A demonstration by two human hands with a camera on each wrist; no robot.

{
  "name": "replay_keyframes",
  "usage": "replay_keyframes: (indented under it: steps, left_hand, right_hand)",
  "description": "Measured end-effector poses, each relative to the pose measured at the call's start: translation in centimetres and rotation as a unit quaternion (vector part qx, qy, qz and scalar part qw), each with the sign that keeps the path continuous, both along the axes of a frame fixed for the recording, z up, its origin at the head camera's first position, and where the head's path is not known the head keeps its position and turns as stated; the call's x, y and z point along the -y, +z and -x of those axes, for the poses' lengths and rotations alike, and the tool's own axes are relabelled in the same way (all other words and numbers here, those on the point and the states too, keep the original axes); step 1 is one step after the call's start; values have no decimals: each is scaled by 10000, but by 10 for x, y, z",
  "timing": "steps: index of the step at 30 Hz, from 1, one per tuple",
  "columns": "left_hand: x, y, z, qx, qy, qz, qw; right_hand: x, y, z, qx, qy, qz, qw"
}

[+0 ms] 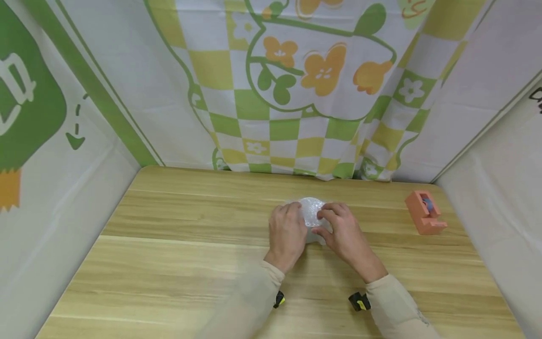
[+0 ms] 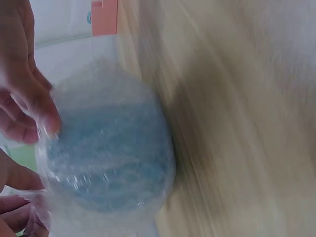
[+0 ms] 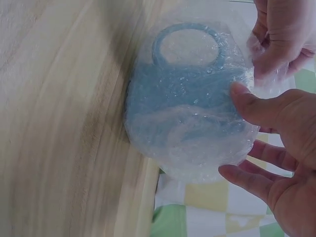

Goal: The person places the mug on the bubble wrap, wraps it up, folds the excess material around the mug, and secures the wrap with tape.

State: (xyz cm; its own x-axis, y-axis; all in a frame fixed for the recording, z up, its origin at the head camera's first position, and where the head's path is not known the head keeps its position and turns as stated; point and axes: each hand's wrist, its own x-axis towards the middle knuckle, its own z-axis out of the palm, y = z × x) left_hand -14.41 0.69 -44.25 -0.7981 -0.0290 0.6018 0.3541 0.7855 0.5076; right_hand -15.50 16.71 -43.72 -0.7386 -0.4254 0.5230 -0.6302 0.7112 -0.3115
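A blue mug (image 3: 177, 89) stands on the table in a layer of clear bubble wrap (image 1: 311, 211). Its ring-shaped handle shows through the plastic in the right wrist view. My left hand (image 1: 288, 233) pinches gathered bubble wrap at the top of the mug, thumb against bent fingers. On the other side, my right hand (image 1: 346, 234) holds the wrapped mug near its upper end, the thumb (image 3: 254, 104) on one face and the fingers spread round the other. In the left wrist view the mug's blue body (image 2: 113, 148) shows through the wrap.
A coral-pink tape dispenser (image 1: 425, 217) with a blue roll sits at the right of the wooden table (image 1: 169, 263). A checked curtain with flowers (image 1: 296, 127) hangs at the table's back edge, and pale fabric walls stand on both sides.
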Motion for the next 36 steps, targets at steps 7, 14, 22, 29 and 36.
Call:
replay_keyframes:
  steps: [7, 14, 22, 29, 36]
  left_hand:
    - [-8, -3, -7, -438, -147, 649, 9968]
    - [-8, -10, -10, -633, -87, 1759, 9823]
    - [-3, -17, -12, -511, -494, 1461, 9867]
    - [8, -20, -15, 75, -932, 914, 9914]
    - [17, -21, -13, 354, -1395, 922, 9853]
  right_hand:
    - [1, 1, 1, 40, -83, 141, 9999]
    - [3, 1, -1, 67, -215, 261, 9994]
    - [0, 10, -7, 807, -190, -3, 9966]
    - [-8, 17, -15, 1556, 298, -106, 9873]
    - [-14, 19, -14, 1835, 706, 228, 9802]
